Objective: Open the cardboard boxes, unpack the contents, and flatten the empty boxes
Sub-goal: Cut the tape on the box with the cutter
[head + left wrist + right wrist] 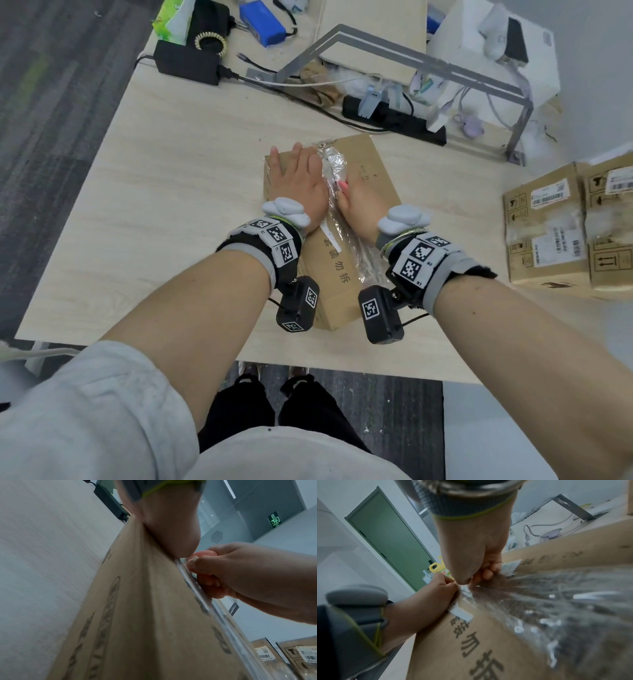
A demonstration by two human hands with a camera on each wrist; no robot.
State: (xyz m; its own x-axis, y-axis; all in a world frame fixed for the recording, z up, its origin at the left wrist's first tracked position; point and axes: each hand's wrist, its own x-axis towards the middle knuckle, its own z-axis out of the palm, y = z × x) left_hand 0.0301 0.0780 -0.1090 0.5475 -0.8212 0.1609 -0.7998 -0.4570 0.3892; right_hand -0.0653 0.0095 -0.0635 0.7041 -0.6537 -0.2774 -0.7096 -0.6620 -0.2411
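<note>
I am pressing my left hand [297,185] flat on the cardboard box [371,164] at frame centre, while my right hand [356,205] is pinching its clear tape [334,168] (crinkled along the seam).

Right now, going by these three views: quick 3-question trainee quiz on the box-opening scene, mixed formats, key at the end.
1. True or false: the left hand lies flat, fingers straight, on the cardboard box.
2. Multiple choice: what does the right hand grip?
A. the black power strip
B. the clear tape along the box's top seam
C. a knife
3. Fill in: the other taped cardboard boxes sit on the table's ____ side, as the person sees it.

Key
1. True
2. B
3. right
</note>
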